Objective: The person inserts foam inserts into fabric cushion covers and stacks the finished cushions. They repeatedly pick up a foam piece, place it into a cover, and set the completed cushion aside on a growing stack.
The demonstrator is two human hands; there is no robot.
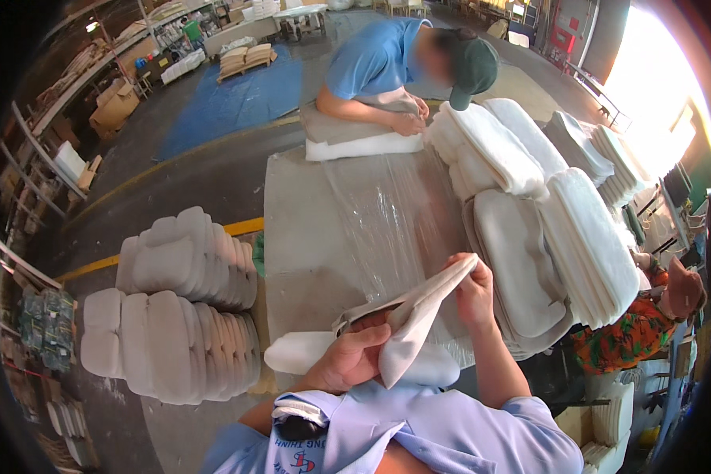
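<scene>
A beige fabric cushion cover [419,324] is stretched between my two hands above the near end of the table. My left hand [351,357] grips its near left part, and some of those fingers are hidden inside a fold of the cloth. With closed fingers my right hand [475,291] pinches the cover's far right corner, held higher than the rest. Under the cover, close to my body, lies a white padding piece [296,350], partly hidden by my left hand and the cloth.
Clear plastic sheeting covers part of the table [300,229]. Across it, a co-worker [379,67] bends over a beige cover on white padding. White pads [490,150] and beige covered cushions [517,261] are stacked at right. Grey-beige cushion stacks [166,340] stand at left. Another person [640,332] is at far right.
</scene>
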